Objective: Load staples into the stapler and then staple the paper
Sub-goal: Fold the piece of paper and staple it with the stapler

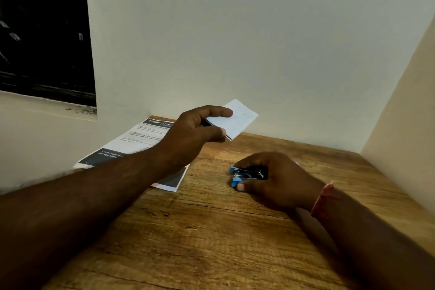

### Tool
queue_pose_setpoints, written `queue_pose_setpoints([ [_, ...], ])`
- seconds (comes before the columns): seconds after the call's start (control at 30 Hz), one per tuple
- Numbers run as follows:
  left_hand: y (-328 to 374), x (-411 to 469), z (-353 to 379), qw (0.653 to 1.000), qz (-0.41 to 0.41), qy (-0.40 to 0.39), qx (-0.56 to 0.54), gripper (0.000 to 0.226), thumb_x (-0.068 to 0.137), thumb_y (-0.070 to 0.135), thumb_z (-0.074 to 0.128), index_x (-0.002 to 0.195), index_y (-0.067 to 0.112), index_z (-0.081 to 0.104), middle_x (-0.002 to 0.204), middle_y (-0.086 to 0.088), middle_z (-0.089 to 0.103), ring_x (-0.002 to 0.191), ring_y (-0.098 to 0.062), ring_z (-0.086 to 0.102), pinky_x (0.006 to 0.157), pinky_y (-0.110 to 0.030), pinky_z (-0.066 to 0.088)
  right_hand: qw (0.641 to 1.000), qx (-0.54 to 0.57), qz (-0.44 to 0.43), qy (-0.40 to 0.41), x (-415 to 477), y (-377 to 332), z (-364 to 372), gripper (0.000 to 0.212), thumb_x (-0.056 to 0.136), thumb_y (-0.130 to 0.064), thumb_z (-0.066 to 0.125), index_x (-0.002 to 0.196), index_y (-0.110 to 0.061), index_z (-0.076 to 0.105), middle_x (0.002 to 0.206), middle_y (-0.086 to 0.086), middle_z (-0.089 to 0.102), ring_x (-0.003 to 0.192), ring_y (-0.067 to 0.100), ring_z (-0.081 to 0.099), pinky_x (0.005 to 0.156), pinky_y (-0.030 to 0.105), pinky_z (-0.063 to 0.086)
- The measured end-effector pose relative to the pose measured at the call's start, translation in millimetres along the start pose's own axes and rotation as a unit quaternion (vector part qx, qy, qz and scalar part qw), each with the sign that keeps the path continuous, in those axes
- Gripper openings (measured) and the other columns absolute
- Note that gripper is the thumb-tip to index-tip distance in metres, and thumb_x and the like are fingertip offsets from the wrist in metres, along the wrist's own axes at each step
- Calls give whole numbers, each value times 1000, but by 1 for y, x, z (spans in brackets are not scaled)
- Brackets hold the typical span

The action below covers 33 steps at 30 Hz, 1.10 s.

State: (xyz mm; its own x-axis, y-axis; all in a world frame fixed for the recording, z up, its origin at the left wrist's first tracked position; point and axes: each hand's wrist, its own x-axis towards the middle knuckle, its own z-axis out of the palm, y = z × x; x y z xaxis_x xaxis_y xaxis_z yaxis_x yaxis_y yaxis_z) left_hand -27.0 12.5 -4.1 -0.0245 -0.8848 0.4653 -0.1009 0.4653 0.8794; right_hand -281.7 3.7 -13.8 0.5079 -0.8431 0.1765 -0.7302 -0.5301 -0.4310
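Note:
A small blue and black stapler lies on the wooden table, its blue nose pointing left. My right hand is closed over its rear half, thumb under the front. My left hand is raised above the table's far left part and pinches a small folded white paper between thumb and fingers. The paper sticks out to the right, tilted upward. No loose staples are visible.
A printed sheet with black panels lies flat at the table's left side, partly under my left forearm. White walls close in behind and on the right. A dark window sits at upper left.

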Motion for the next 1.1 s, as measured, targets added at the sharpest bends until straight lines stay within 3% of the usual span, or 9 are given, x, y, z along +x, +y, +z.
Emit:
queue_pose_setpoints([
  [0.1, -2, -1, 0, 1000, 9, -8, 22, 54, 77, 16, 87, 129, 31, 82, 130, -8, 79, 120, -28, 78, 112, -55, 61, 1000, 0, 5, 14, 1, -1, 3, 45, 81, -51, 94, 123, -41, 81, 115, -22, 75, 104, -7, 67, 83, 14, 48],
  [0.23, -3, -5, 2, 999, 17, -8, 46, 48, 87, 8, 95, 127, 33, 82, 117, -6, 85, 112, -25, 83, 111, -55, 62, 994, 93, 25, 47, 0, -5, 3, 44, 81, -49, 95, 122, -38, 82, 113, -18, 80, 103, -6, 72, 77, 7, 50],
  [0.37, -3, -7, 3, 998, 26, -4, 59, 41, 88, 14, 95, 122, 33, 84, 116, -1, 86, 113, -26, 81, 108, -57, 64, 933, 342, -13, 107, 1, -17, 4, 22, 95, -21, 85, 117, -19, 85, 109, 2, 85, 105, 17, 80, 85, 20, 60],
  [0.47, -3, -5, 2, 997, 31, -5, 64, 37, 88, 19, 94, 120, 34, 86, 118, 2, 85, 112, -21, 81, 101, -52, 67, 900, 418, -8, 121, 2, -20, 9, 22, 95, -12, 84, 117, -12, 84, 111, 11, 85, 102, 27, 79, 83, 32, 61],
  [0.57, -2, -3, 1, 998, 25, -8, 52, 29, 96, 15, 87, 118, 34, 87, 117, 6, 85, 107, -12, 79, 92, -39, 61, 883, 451, 0, 131, 2, -23, 13, 24, 93, -12, 85, 116, -6, 83, 111, 21, 83, 90, 18, 74, 80, 31, 61],
  [0.7, -3, -3, 3, 1000, -1, -16, -2, 33, 91, 24, 79, 122, 27, 87, 124, -6, 85, 119, -28, 80, 105, -47, 62, 869, 473, -4, 144, 1, -24, 13, 25, 93, -9, 84, 117, -3, 82, 112, 26, 81, 88, 20, 73, 78, 30, 62],
  [0.87, -2, -2, 7, 995, -35, -32, -86, 29, 100, 5, 73, 127, 9, 84, 133, -22, 80, 122, -39, 79, 111, -54, 60, 864, 479, -12, 154, 0, -24, 11, 25, 93, -5, 83, 118, 0, 81, 110, 30, 80, 87, 24, 73, 76, 31, 63],
  [0.97, 2, -4, 12, 987, -73, -40, -136, 30, 107, -4, 62, 131, 1, 78, 128, -27, 80, 115, -38, 81, 109, -51, 63, 864, 477, -11, 161, 0, -22, 10, 26, 93, -3, 82, 118, 1, 80, 107, 28, 80, 83, 22, 75, 75, 31, 65],
  [1.1, 3, -5, 15, 982, -96, -42, -157, 31, 109, -1, 57, 130, 4, 80, 114, -20, 84, 106, -32, 81, 106, -48, 65, 854, 496, -13, 158, 2, -20, 11, 28, 93, 2, 80, 120, 5, 77, 105, 26, 82, 81, 21, 76, 74, 31, 65],
])
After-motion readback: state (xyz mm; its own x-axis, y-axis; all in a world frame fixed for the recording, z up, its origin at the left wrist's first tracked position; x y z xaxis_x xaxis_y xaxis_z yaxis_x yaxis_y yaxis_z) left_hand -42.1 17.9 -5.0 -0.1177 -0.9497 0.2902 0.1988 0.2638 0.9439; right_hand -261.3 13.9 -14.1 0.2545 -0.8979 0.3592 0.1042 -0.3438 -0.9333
